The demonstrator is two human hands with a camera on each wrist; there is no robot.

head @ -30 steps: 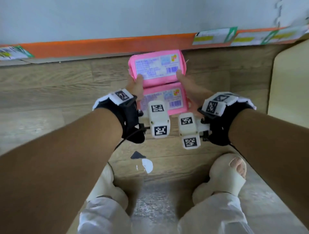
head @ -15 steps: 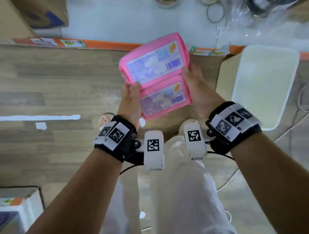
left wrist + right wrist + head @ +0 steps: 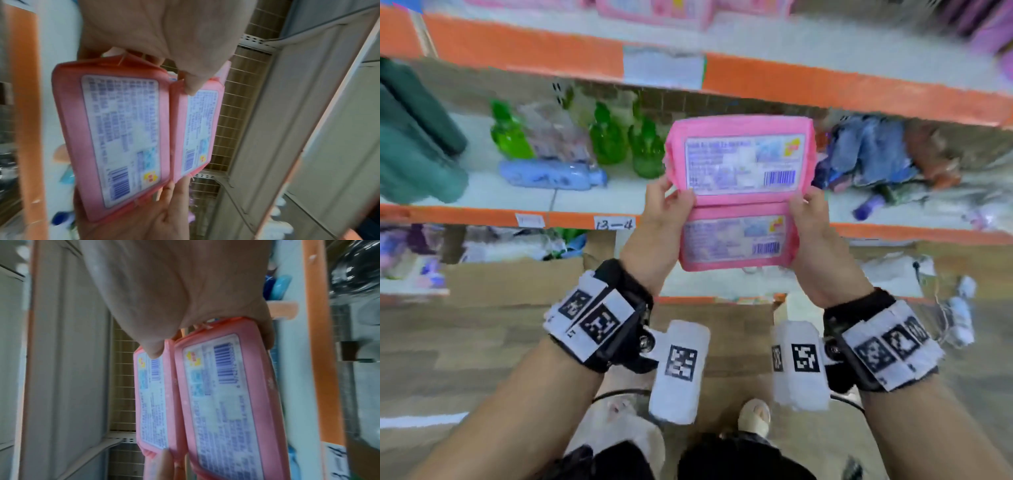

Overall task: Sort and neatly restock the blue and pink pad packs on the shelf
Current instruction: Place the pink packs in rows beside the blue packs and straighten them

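Head view showed your left hand (image 3: 654, 236) and right hand (image 3: 813, 240) each clamped on a side of two pink pad packs (image 3: 739, 192), held edge to edge in the air before the shelf (image 3: 825, 85). You did best to squeeze both evenly and lift them together to the pink packs (image 3: 654, 10) at the top shelf's front edge.

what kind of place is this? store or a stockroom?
Most likely a shop aisle or stockroom: orange-edged shelves stocked with green bottles, and a handwritten shelf tag. Both hands hold pink pad packs in front of them.
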